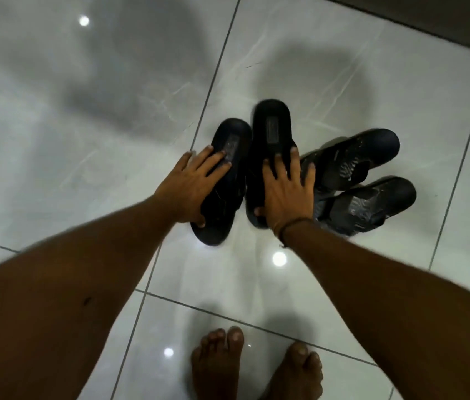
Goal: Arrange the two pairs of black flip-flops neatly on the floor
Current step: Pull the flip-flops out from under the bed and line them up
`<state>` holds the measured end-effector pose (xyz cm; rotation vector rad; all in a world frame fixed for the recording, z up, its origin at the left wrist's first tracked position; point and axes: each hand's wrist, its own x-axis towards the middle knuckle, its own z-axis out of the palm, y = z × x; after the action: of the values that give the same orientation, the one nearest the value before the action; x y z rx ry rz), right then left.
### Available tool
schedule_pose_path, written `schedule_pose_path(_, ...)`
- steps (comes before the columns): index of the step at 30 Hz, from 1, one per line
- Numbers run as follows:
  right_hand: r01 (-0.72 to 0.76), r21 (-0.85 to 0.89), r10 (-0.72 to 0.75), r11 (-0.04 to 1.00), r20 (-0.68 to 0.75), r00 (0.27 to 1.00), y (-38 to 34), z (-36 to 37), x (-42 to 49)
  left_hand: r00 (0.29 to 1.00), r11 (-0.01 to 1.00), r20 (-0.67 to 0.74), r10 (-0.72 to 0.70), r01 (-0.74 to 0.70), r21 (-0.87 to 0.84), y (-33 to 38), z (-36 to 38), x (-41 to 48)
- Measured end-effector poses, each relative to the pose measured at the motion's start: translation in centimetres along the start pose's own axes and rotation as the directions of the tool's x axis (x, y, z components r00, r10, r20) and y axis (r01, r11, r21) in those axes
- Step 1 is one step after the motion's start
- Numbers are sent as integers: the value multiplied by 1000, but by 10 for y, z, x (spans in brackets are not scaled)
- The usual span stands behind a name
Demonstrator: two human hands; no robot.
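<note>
Two pairs of black flip-flops lie on the glossy white tiled floor. My left hand [189, 187] grips the left flip-flop of the first pair [232, 134], thumb under its edge and fingers across the strap. My right hand [285, 189] grips its mate [271, 122], which sits a little farther forward and touches the first. The second pair lies to the right, angled toward the upper right: one flip-flop [363, 154] behind, the other [372, 206] in front. My right hand's little finger reaches toward the rear one.
My two bare feet [254, 368] stand on the tiles at the bottom middle. A dark strip [429, 18], a wall base or threshold, runs across the top right corner. Ceiling lights glare off the floor.
</note>
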<state>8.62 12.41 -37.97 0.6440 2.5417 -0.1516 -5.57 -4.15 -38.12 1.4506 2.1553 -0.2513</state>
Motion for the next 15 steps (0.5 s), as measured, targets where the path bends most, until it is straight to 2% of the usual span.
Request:
schedule_pose_path(6,-113,30,113,993,5,994,-13,35,-47,1000,999,0,7,-7,-37,0,-3,9)
schedule_pose_path(15,-168,147,177,975,-51,983,-29,25,-27,1000,1000,-9,21,-21,7,-11,-5,18)
